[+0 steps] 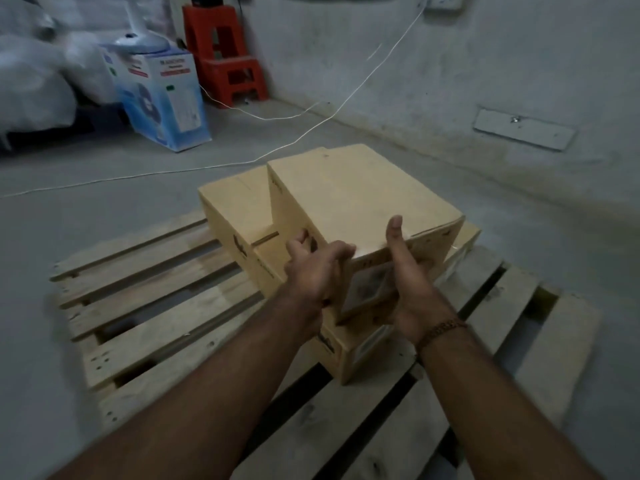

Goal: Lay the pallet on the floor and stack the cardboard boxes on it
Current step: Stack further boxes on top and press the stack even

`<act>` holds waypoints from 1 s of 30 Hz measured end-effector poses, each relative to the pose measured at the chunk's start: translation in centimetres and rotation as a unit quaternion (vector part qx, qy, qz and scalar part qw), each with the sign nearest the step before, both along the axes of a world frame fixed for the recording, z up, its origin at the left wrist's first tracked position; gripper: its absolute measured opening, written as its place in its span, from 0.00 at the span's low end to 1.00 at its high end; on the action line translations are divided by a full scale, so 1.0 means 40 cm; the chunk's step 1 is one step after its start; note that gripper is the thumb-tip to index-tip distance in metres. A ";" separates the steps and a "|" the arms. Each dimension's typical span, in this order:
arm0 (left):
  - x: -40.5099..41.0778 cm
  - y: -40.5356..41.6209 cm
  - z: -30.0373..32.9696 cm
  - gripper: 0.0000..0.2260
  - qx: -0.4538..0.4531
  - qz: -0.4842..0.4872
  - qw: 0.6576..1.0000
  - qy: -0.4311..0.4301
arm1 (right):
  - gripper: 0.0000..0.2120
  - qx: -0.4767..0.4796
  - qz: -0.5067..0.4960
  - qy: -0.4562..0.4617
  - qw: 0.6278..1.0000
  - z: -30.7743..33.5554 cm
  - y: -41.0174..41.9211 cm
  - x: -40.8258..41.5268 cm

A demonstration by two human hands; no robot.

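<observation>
A wooden slatted pallet (166,306) lies flat on the grey floor. Plain cardboard boxes sit on its middle; one lower box (228,216) shows at the back left and another (349,358) at the front. A top box (356,195) rests tilted across them. My left hand (311,271) grips the top box's near left side, fingers on the side face. On the near right side, my right hand (405,282) holds it with the thumb up over the top edge and the fingers on the front face.
A blue-and-white fan carton (166,98) with a fan base on it stands at the back left, beside white sacks (31,81). Red plastic stools (225,64) stand against the far wall. A white cable (207,168) crosses the floor behind the pallet. The wall runs close on the right.
</observation>
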State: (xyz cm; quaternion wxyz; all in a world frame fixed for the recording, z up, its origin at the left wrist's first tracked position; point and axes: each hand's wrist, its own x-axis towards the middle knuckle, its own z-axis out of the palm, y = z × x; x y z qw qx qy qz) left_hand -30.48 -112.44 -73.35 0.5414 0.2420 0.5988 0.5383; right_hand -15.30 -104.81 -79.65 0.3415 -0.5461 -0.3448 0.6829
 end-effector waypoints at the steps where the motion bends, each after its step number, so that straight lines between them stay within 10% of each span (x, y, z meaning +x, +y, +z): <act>1: 0.015 -0.013 0.022 0.46 0.003 -0.018 1.000 0.004 | 0.76 0.012 -0.026 0.002 1.000 -0.126 0.082 0.042; 4: 0.052 -0.021 0.039 0.37 0.018 -0.078 0.997 -0.005 | 0.50 0.033 -0.064 0.033 0.997 -0.397 0.266 0.006; 10: 0.001 0.033 -0.028 0.23 0.014 -0.073 0.997 0.007 | 0.83 0.131 -0.072 -0.166 0.975 0.101 -0.143 -0.094; 15: -0.022 0.082 -0.067 0.29 0.014 -0.138 0.983 0.117 | 0.67 0.441 -0.110 -0.500 0.737 0.003 -0.073 -0.031; 21: -0.045 0.168 -0.214 0.29 0.027 -0.209 0.945 0.251 | 0.46 0.505 -0.099 -0.467 0.719 -0.028 -0.005 0.015; 30: -0.013 0.172 -0.256 0.35 -0.018 -0.382 0.724 0.574 | 0.51 0.489 -0.119 -0.477 0.720 -0.023 0.137 0.114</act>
